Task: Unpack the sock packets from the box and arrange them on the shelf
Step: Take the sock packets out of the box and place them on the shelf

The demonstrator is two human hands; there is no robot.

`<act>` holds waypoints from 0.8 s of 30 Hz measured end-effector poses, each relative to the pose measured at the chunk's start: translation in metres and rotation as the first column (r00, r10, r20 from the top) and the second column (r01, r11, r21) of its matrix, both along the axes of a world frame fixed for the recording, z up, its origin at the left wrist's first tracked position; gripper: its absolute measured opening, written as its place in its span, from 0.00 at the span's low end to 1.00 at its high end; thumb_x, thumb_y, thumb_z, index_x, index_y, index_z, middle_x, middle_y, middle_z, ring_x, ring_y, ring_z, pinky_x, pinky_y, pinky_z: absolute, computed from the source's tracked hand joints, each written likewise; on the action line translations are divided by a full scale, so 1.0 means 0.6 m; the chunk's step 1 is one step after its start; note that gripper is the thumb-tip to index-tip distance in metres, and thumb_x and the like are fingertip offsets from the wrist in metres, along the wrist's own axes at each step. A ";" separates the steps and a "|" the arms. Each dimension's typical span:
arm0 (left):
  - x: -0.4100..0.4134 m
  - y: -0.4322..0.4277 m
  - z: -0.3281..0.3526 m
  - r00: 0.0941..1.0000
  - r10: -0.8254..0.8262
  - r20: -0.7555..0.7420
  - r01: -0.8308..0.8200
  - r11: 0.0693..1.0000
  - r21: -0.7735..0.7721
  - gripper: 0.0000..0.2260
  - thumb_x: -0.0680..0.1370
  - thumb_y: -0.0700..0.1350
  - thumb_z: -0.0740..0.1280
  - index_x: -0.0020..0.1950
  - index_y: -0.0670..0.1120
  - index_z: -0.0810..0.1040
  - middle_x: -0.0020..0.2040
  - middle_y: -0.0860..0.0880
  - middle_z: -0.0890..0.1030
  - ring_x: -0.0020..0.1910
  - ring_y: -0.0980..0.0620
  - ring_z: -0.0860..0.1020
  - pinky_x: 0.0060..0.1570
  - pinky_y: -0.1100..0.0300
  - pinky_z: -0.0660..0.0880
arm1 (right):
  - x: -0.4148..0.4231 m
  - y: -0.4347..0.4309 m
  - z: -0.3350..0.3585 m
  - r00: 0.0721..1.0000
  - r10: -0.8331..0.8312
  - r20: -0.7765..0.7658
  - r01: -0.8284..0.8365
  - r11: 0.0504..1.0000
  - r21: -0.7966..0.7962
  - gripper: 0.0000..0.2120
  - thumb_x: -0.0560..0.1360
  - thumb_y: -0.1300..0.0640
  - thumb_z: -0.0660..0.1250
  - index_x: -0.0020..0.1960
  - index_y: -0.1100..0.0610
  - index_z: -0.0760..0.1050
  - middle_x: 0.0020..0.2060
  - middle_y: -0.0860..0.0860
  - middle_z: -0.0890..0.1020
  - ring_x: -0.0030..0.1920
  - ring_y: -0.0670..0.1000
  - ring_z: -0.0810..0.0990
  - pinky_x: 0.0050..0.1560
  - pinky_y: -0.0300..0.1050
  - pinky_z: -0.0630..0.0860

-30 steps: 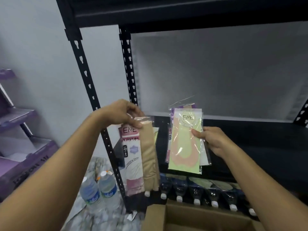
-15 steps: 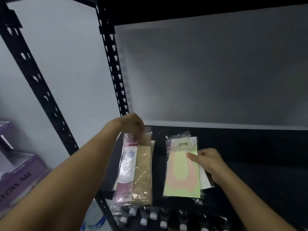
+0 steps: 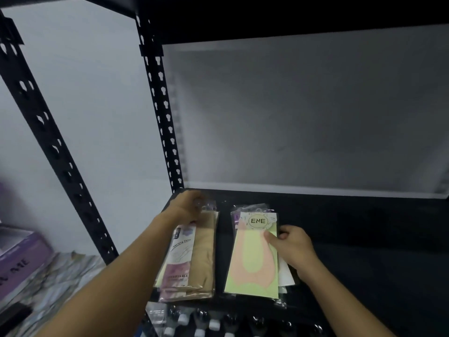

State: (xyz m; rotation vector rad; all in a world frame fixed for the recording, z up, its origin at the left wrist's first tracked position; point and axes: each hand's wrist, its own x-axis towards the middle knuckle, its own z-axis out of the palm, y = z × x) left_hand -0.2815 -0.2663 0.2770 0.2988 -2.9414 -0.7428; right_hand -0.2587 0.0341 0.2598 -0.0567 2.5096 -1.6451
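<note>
**Two stacks on the shelf, a hand on each**

Two piles sit side by side at the front left of the flat black metal shelf (image 3: 364, 251). On the left is the stack of tan sock packets (image 3: 201, 259) in clear plastic with pink-and-white card fronts. It lies flat, and its near end reaches the shelf's front edge. The left hand (image 3: 188, 209) is at the far end, fingers curled down over the clear header. It reads as a pinch on that top edge, as far as the blur allows.

Just beside it, across a narrow strip of bare shelf, lies the stack of pale-green sock packets (image 3: 250, 261), peach sock shape and round ENE label facing up. The right hand (image 3: 291, 244) has it by the right edge, thumb on the card and fingers tucked under, pinching it. White packets peek out beneath on that side, fanned a little.

The step, by my reading, is placing and squaring up. Both stacks look landed and neither hand has let go.

The right pile wants a nudge first, so the fanned packets line up under the top card. The left pile wants a push back from the edge, not a pull. It's plastic on plastic and likely slippery, so a quick withdrawal could drag a top packet off. Let go gently.

After that it's back to the box, which is out of shot, so I cannot say how many packets remain. White bottle caps (image 3: 214, 324) line up below the shelf, and a purple carton (image 3: 21, 254) sits off left.
</note>
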 end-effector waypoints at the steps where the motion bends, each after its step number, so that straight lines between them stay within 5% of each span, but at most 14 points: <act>1: 0.007 0.004 0.003 0.999 0.012 -0.034 -0.010 0.998 0.069 0.18 0.72 0.39 0.69 0.58 0.55 0.78 0.58 0.51 0.82 0.55 0.49 0.81 0.59 0.51 0.78 | 0.002 0.003 0.005 1.000 -0.009 -0.014 0.010 0.999 0.034 0.23 0.73 0.52 0.71 0.64 0.61 0.73 0.52 0.52 0.80 0.47 0.49 0.79 0.41 0.40 0.74; 3: 0.030 0.022 0.014 0.992 0.044 -0.122 -0.021 0.983 0.180 0.18 0.71 0.44 0.72 0.59 0.56 0.78 0.59 0.51 0.82 0.56 0.49 0.82 0.60 0.49 0.77 | 0.005 0.010 0.012 0.997 -0.018 -0.080 0.026 0.995 0.101 0.28 0.72 0.48 0.71 0.68 0.59 0.69 0.60 0.56 0.76 0.56 0.53 0.77 0.53 0.45 0.75; 5: 0.068 0.060 0.034 0.980 0.043 -0.197 0.007 0.969 0.247 0.16 0.74 0.43 0.73 0.60 0.51 0.78 0.59 0.52 0.82 0.57 0.52 0.81 0.60 0.52 0.76 | 0.016 0.019 0.021 0.986 0.000 -0.165 0.022 0.991 0.129 0.28 0.71 0.47 0.71 0.67 0.58 0.71 0.58 0.54 0.75 0.56 0.52 0.76 0.56 0.46 0.75; 8: 0.129 0.117 0.050 0.965 -0.022 -0.260 0.075 0.978 0.197 0.16 0.77 0.45 0.70 0.65 0.48 0.77 0.60 0.55 0.78 0.58 0.58 0.76 0.60 0.63 0.70 | 0.044 0.038 0.037 0.956 0.056 -0.289 -0.027 0.994 0.103 0.23 0.71 0.49 0.71 0.63 0.55 0.73 0.52 0.49 0.74 0.50 0.48 0.75 0.47 0.39 0.74; 11: 0.191 0.162 0.046 0.947 -0.030 -0.320 0.106 0.969 0.223 0.15 0.77 0.47 0.69 0.64 0.52 0.77 0.62 0.56 0.78 0.60 0.57 0.75 0.60 0.62 0.70 | 0.077 0.065 0.052 0.919 0.124 -0.375 -0.088 0.990 0.111 0.20 0.72 0.49 0.71 0.62 0.52 0.73 0.51 0.46 0.74 0.47 0.45 0.74 0.41 0.31 0.69; 17: 0.294 0.252 0.026 0.922 0.043 -0.386 0.130 0.903 0.409 0.13 0.77 0.48 0.70 0.61 0.53 0.77 0.59 0.58 0.78 0.57 0.60 0.75 0.56 0.63 0.73 | 0.153 0.126 0.050 0.898 0.147 -0.415 -0.131 0.989 0.068 0.17 0.72 0.50 0.71 0.59 0.49 0.74 0.50 0.44 0.75 0.48 0.43 0.75 0.44 0.28 0.70; 24: 0.397 0.359 -0.069 0.938 0.038 -0.343 0.171 0.814 0.555 0.11 0.77 0.44 0.70 0.59 0.52 0.78 0.56 0.53 0.80 0.52 0.54 0.79 0.50 0.60 0.78 | 0.267 0.246 -0.035 0.936 0.175 -0.304 -0.168 0.985 0.047 0.14 0.73 0.53 0.71 0.57 0.49 0.75 0.49 0.47 0.77 0.47 0.48 0.78 0.46 0.38 0.76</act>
